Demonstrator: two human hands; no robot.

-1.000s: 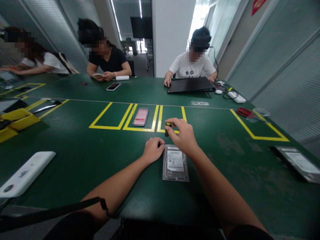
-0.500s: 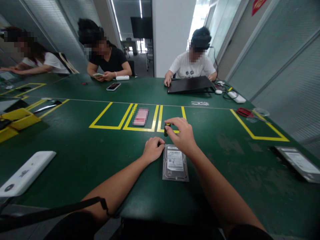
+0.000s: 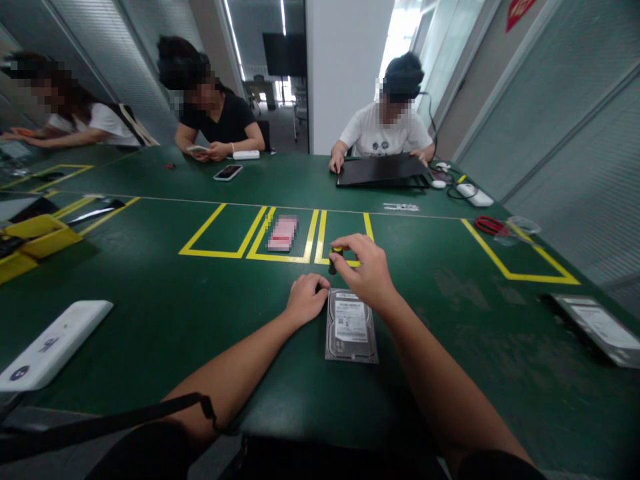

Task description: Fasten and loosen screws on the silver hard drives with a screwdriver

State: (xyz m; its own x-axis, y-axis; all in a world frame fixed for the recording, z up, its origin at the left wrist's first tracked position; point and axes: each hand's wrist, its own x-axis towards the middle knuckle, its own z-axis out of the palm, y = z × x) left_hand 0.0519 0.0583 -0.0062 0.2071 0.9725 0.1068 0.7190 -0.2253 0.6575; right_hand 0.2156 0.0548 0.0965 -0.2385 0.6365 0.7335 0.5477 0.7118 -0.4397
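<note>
A silver hard drive [image 3: 351,347] with a white label lies flat on the green table in front of me. My right hand [image 3: 367,267] pinches a small black screwdriver [image 3: 333,261] with a yellow cap between thumb and fingers. It stands nearly upright over the drive's far left corner; its tip is too small to make out. My left hand [image 3: 307,298] rests on the table, fingers curled, thumb and index fingertips closed at that same corner. Exactly how they grip the edge is partly hidden.
Beyond my hands, a pink item [image 3: 283,233] lies inside yellow tape markings. Another drive [image 3: 603,327] is at the right, a white device [image 3: 55,345] and yellow bins [image 3: 47,237] at the left. Three people sit opposite; one handles a black panel [image 3: 383,171].
The screwdriver's handle and my right-hand fingers have shifted very slightly. My left hand and the hard drive stay in place.
</note>
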